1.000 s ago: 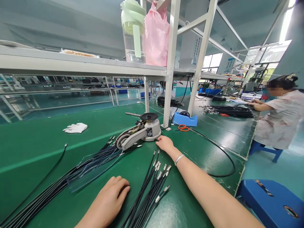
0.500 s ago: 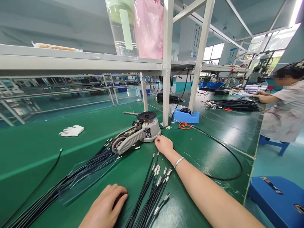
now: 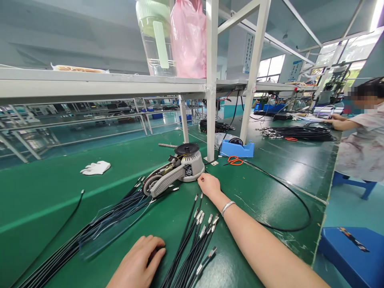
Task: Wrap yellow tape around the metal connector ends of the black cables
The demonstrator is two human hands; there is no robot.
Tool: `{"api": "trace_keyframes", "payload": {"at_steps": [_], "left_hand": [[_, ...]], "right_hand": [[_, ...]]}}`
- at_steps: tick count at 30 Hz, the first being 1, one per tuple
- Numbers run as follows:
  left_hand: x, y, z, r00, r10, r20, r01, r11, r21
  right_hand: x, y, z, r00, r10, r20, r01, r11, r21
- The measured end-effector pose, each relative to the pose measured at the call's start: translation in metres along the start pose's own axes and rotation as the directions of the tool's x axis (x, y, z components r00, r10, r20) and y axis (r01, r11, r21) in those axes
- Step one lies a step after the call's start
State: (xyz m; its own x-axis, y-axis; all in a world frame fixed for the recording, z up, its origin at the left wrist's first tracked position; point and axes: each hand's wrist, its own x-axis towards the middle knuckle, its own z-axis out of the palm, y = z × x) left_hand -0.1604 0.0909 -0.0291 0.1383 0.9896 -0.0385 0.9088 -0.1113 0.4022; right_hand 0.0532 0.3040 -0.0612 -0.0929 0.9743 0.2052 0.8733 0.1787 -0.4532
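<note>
My left hand (image 3: 139, 262) rests on the green table with loosely curled fingers, a gap between thumb and forefinger and nothing visible between them. My right hand (image 3: 209, 185), a bracelet on its wrist, is closed against the right base of a grey tape dispenser (image 3: 193, 165) with a black disc on top; what its fingers hold, if anything, is hidden. Between my hands lie black cables (image 3: 185, 251) with metal ends. Another cable bundle (image 3: 67, 248), partly under clear bluish plastic, runs from the lower left to the dispenser's front.
A white glove (image 3: 96, 168) lies at the left. Behind my right hand are orange scissors (image 3: 235, 161), a blue tape holder (image 3: 237, 149) and a shelf post (image 3: 211, 120). A looped cable (image 3: 307, 208) lies at the right. A person (image 3: 360, 136) works at the far right.
The whole view has shifted slightly, so things appear a little lower and farther right. Both hands keep the same pose and place on the table.
</note>
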Motion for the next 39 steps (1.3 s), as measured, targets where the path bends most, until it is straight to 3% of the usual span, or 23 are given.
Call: {"api": "trace_keyframes", "payload": {"at_steps": [17,29,34,39], "left_hand": [[-0.0023,-0.0028,-0.0006,1.0,-0.011,0.002,0.011,1.0,0.01],[0.0,-0.0041,0.0007,0.999,-0.022,0.024,0.022,1.0,-0.006],[-0.0018,-0.0049,0.0007,1.0,-0.014,0.017,0.014,1.0,-0.015],[-0.0036,-0.0058,0.0003,1.0,-0.024,0.011,0.024,1.0,-0.016]], "right_hand": [[0.0104,0.0053,0.0048,0.986,0.164,-0.029,-0.165,0.986,-0.007],[0.0024,0.0009,0.0034,0.999,0.031,-0.011,-0.03,0.998,0.048],[0.0006,-0.0019,0.0042,0.995,0.043,-0.085,-0.041,0.999,0.037],[0.0054,0.0052,0.0038,0.992,0.104,-0.071,-0.101,0.994,0.042]]}}
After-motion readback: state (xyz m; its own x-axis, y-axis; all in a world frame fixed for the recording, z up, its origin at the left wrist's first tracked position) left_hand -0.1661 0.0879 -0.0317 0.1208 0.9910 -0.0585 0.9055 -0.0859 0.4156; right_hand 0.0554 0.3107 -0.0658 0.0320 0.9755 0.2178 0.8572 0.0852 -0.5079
